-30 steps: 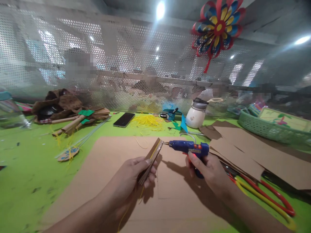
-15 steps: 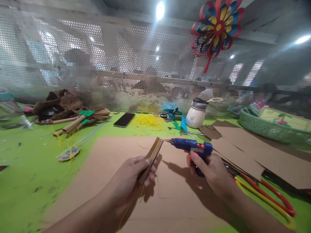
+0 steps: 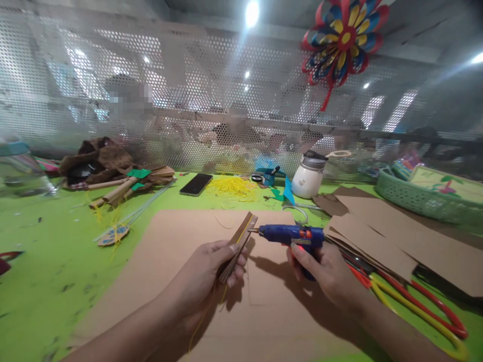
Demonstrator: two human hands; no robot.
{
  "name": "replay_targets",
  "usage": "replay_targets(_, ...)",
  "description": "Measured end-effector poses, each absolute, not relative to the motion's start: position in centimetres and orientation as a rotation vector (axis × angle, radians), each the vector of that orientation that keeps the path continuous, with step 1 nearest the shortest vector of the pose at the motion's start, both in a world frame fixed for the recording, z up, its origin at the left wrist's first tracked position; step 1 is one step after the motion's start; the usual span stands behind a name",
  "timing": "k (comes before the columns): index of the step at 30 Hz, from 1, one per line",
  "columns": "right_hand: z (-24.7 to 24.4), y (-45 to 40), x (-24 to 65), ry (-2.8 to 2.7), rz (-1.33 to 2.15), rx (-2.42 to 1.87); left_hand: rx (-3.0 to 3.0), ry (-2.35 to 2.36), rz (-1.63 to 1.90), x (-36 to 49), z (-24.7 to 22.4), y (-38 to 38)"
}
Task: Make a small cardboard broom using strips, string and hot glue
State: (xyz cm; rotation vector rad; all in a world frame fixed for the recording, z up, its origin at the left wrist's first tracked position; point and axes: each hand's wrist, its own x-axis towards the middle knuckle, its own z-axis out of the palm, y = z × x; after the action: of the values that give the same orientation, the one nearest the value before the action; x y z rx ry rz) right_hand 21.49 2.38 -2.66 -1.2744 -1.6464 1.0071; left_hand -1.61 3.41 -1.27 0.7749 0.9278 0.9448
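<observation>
Left hand (image 3: 217, 261) closed, thumb on top, round a thin sheaf of folded brown card strips (image 3: 240, 230); its free end tilts up and away, past the fingers. Yellow string (image 3: 244, 231) runs along the sheaf, loose end hanging below that hand. Right hand (image 3: 320, 269) wrapped round the grip of a blue glue gun (image 3: 287, 234), nozzle pointing at the sheaf's edge near its upper end; from here I cannot tell whether tip and card touch. Beneath both hands, a large brown sheet (image 3: 181, 241). Beyond the left hand, a phone (image 3: 196, 184) and a yellow shredded heap (image 3: 234, 188). Beyond the right, a white jar (image 3: 307, 181). Just right of it, red-and-yellow-handled tools (image 3: 426, 301) beside cut card pieces (image 3: 372, 241).
</observation>
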Motion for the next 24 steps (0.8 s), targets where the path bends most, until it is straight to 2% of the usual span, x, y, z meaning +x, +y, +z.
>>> replay_targets(6,-2.74,1.58,20.73,-1.655,1.13,-1.249,0.805,0.938,0.937,-1.67,-1.47,3.78)
replay_targets(13,-2.33,1.89,21.16,-1.716,0.888,-1.293,0.795,0.938,0.957,-1.56,-0.81,3.18)
replay_targets(20,-2.29,1.31,20.83,-1.746,0.988,-1.287,0.862,0.934,0.979,-1.34,-0.52,2.98)
replay_targets(24,-2.31,1.7,21.07,-1.731,0.878,-1.32,0.865,0.963,0.964,-1.27,-0.58,2.96)
